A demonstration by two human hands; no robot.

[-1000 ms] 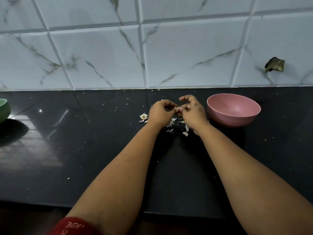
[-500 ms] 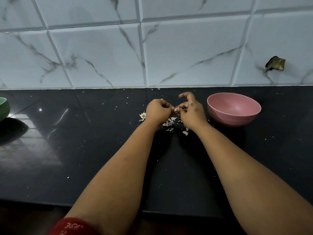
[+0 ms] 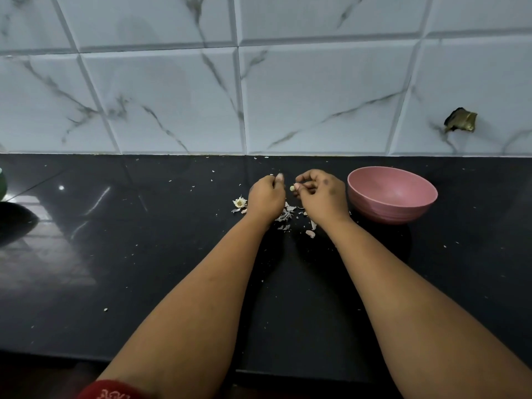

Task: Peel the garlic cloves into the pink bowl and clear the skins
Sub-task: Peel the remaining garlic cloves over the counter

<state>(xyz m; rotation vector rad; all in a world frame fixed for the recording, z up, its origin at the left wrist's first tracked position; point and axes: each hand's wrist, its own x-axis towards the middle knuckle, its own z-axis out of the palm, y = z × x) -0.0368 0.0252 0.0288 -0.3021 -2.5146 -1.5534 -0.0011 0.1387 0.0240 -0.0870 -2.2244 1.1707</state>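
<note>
Black counter (image 3: pixel 144 269), marble tiles (image 3: pixel 172 96), scattered skins (image 3: pixel 285 216)

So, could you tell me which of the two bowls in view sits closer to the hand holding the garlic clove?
The pink bowl, just right of the right hand pinching the garlic clove. The green bowl is barely visible at the far left edge.

"Where are the hands?"
"Both arms reach forward. The right hand (image 3: pixel 321 197) is just beside the pink bowl (image 3: pixel 392 194), fingers curled, pinching a garlic clove (image 3: pixel 292 188). The left hand (image 3: pixel 266 197) is farther from it, fingers curled."
</note>
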